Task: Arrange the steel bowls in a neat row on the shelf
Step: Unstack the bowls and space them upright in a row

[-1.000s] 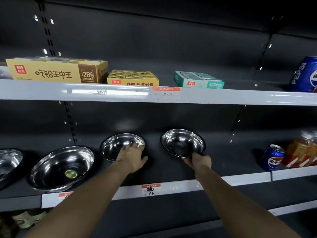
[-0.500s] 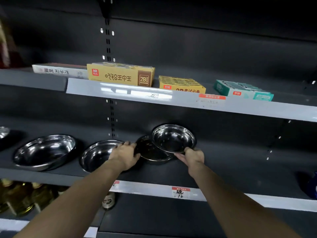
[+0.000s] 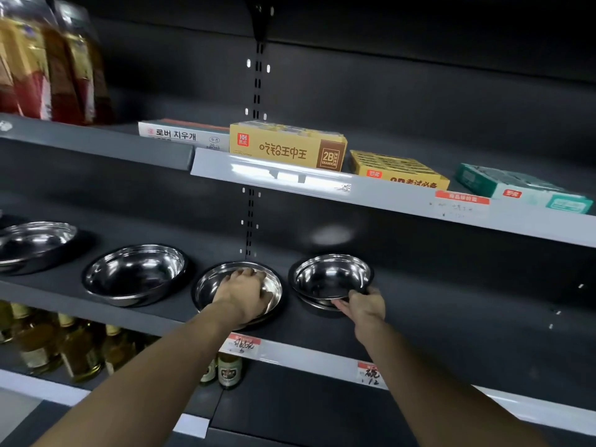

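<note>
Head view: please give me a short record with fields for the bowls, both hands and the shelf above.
bowls in view: four steel bowls on the dark shelf
left hand: palm down inside third bowl
right hand: grips near rim of rightmost bowl, tilted, over a darker dish
free bowls: second bowl, far-left bowl
upper shelf: yellow eraser box, teal box
</note>
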The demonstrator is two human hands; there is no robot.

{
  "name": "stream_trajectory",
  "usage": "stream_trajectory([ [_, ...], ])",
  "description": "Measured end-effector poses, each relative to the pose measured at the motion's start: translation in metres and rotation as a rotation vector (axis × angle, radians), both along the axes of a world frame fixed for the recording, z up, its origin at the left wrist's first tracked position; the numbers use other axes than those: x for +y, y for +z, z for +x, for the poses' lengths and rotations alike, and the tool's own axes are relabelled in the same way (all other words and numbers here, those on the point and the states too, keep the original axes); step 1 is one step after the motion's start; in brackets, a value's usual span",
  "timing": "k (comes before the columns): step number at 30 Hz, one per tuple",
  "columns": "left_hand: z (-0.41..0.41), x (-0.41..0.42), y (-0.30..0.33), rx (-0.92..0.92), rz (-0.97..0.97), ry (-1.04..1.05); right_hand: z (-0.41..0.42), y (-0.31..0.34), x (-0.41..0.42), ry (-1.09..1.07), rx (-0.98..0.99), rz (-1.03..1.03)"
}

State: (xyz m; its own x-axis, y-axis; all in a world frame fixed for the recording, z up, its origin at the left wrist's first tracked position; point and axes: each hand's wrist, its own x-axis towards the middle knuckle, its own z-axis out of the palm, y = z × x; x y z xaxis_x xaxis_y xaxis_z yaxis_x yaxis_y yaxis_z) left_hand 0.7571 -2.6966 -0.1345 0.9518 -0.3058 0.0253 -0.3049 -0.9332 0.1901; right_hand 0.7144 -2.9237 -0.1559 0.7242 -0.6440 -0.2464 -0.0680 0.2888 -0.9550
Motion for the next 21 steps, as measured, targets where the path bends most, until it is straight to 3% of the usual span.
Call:
stream_trajectory([
  [10,0.006,-0.011,-0.008,0.013,0.027,-0.058,-0.005,-0.013,-0.016,0.006,0.186,-0.203],
  [21,0.014,-0.016,-0.013,-0.003,0.008,-0.1,-0.005,-0.034,-0.016,0.146,0.321,-0.062],
])
